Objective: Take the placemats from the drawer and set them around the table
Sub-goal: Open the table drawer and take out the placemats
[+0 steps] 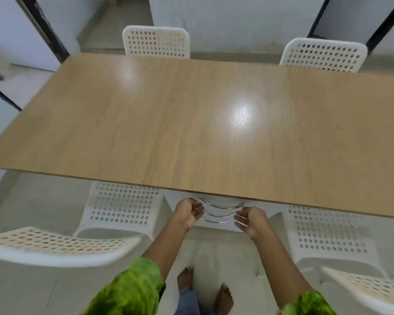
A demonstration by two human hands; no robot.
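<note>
A white drawer unit (216, 225) stands under the near edge of the wooden table (191, 123), with three curved chrome handles (222, 206) stacked on its front. All drawers look closed, and no placemats are in view. My left hand (188, 212) is loosely curled at the left ends of the handles; I cannot tell whether it grips one. My right hand (250, 220) hovers at the right ends of the handles with its fingers apart and nothing in it.
White perforated chairs stand around the table: two at the far side (156, 42) (323, 55) and two at the near side (123, 208) (328, 235). Another chair back (55, 244) is close at my left. My bare feet (205, 289) are on the tiled floor.
</note>
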